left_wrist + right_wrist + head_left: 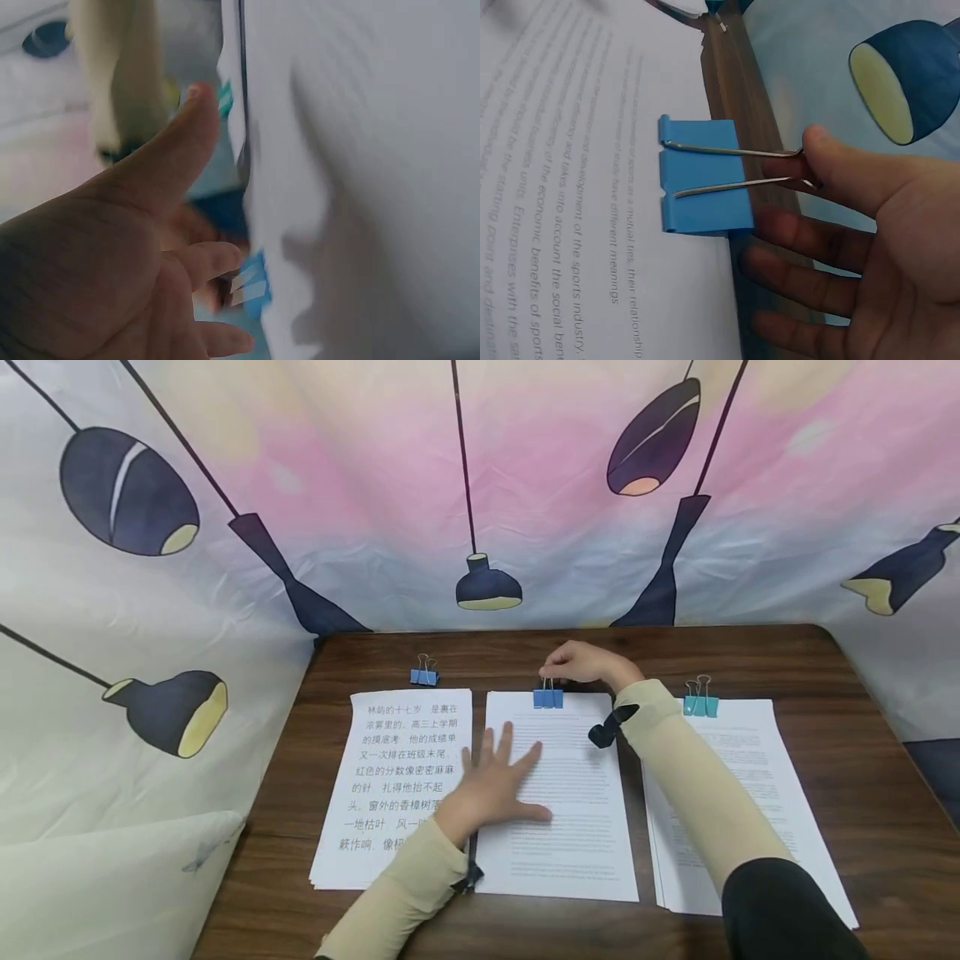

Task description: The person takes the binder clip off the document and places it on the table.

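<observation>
A middle stack of printed paper [570,852] lies on the table, with a blue binder clip [548,698] gripping its far edge. My right hand [588,662] reaches to that clip; in the right wrist view, thumb and forefinger pinch the ends of its wire handles [727,151], and the other fingers sit beyond the paper's edge. Spread wide, my left hand [491,789] hovers over the left part of the same stack, slightly blurred. Its shadow falls on the page in the left wrist view, where the thumb [180,142] stands off the paper.
To the left lies a stack with large Chinese print [397,760], and a loose blue binder clip [424,677] stands behind it. A right stack [780,827], partly under my right forearm, carries a teal binder clip [701,705]. A lamp-patterned cloth [375,485] hangs behind the wooden table [277,852].
</observation>
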A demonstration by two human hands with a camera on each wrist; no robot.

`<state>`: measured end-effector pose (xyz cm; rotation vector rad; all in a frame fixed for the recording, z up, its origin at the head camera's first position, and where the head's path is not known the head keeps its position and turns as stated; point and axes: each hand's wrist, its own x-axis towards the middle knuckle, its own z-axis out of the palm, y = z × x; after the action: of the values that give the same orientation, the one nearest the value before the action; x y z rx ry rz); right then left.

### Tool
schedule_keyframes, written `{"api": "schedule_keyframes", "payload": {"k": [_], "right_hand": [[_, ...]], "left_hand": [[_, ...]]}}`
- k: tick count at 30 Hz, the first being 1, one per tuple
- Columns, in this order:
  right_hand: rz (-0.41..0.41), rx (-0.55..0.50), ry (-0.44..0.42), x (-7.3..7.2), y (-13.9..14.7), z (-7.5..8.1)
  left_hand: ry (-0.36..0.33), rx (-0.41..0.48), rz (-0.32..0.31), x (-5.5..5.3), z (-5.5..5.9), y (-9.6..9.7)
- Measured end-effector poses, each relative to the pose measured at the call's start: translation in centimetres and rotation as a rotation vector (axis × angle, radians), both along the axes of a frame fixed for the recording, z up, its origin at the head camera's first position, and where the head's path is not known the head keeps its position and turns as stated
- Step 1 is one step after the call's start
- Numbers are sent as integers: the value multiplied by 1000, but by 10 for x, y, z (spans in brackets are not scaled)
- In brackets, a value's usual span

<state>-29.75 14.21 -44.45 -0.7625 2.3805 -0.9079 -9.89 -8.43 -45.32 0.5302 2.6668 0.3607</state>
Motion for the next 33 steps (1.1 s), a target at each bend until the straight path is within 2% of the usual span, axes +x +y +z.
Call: {"api": "schedule_keyframes", "payload": {"k": [4,8,15,33], "right_hand": [[-46,2,-48,-1,-1,-6],[-105,-13,-129,-3,-4,-8],[-139,-51,-220,-9,-7,-6],[-171,-30,-210,-12,-6,-5]], "left_hand": [[-27,-68,-55,-2,-11,29],[-35,-142,-68,-4,-19,40],[-43,-160,-59,-7,-22,41],[-66,-147,-53,-5,-22,42]]}}
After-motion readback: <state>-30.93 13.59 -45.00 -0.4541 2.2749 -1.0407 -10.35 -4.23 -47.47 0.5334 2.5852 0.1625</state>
